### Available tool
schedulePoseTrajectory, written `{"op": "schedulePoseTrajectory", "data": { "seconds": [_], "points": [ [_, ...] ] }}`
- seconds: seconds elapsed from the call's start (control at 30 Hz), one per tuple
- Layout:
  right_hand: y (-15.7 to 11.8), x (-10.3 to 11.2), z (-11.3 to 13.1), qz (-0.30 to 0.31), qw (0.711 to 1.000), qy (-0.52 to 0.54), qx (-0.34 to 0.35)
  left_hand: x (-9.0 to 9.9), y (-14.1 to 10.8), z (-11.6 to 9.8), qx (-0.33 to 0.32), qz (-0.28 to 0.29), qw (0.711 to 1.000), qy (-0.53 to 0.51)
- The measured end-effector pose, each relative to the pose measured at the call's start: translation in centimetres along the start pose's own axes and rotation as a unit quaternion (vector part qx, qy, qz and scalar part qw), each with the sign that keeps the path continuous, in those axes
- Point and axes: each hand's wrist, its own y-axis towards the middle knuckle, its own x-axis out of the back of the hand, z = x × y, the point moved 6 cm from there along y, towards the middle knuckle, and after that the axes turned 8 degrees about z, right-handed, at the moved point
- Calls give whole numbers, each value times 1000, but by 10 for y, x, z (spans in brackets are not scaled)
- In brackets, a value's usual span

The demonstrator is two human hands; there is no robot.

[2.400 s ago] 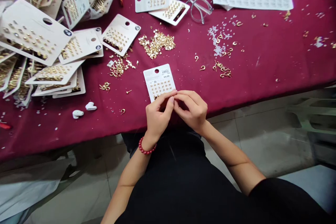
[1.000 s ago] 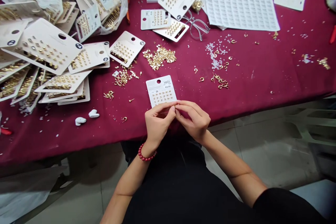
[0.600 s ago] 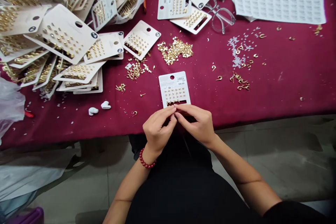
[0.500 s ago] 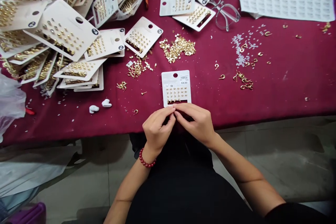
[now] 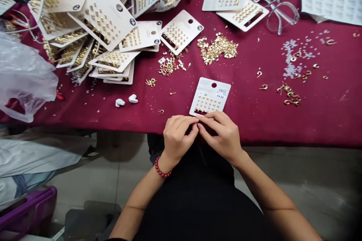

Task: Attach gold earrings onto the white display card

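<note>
White card (image 5: 210,92) just beyond left hand (image 5: 178,134) and right hand (image 5: 225,135), pinches narrow, contents unclear.

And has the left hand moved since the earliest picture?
Yes: against the nearest loose gold hook, the left hand has come closer and sits lower in view.
</note>
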Motion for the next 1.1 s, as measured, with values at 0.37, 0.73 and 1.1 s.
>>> {"op": "schedulePoseTrajectory", "data": {
  "seconds": [0.37,0.73,1.1],
  "points": [
    [-12,-6,8,-35,994,-96,-21,-4,-7,9,7,-17,999,29],
    [-16,-3,14,-54,994,-86,-29,-1,-10,1,-42,-60,995,63],
    [-11,-6,3,-7,988,58,-146,-2,-9,-1,-26,-67,996,51]
  ]
}}
